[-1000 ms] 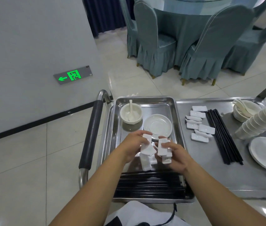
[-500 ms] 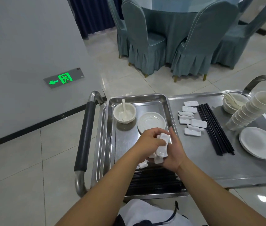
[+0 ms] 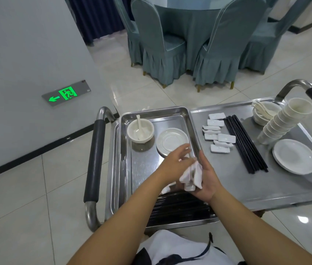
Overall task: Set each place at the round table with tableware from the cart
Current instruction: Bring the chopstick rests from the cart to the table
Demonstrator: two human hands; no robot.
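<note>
Change: both hands have come together over the tray's right side since a second ago; the rests, then split between the two hands, now sit bunched in the right one.
Right hand [image 3: 203,180]: palm up, fingers curled round a bundle of white rests [image 3: 191,176].
Left hand [image 3: 176,163]: fingers straight and relaxed, lying on top of the bundle; it grips nothing.
Location: bundle held above the tray [image 3: 141,165], just beyond the black chopsticks [image 3: 180,209] at its near end. One loose rest appears to lie under the left wrist; partly hidden.
Also on tray: bowl [image 3: 140,131] with a spoon, saucer [image 3: 172,140].
Cart [image 3: 247,184]: more rests [image 3: 219,135], chopsticks, stacked cups [image 3: 285,121], a plate [image 3: 294,159].
Handling: judged small, light, rigid glazed ceramic; slick and liable to chip. Pieces in a loose bundle may slide against each other, so cup from below and cap from above.
Progress: early; the table [image 3: 189,16] is well apart.
</note>
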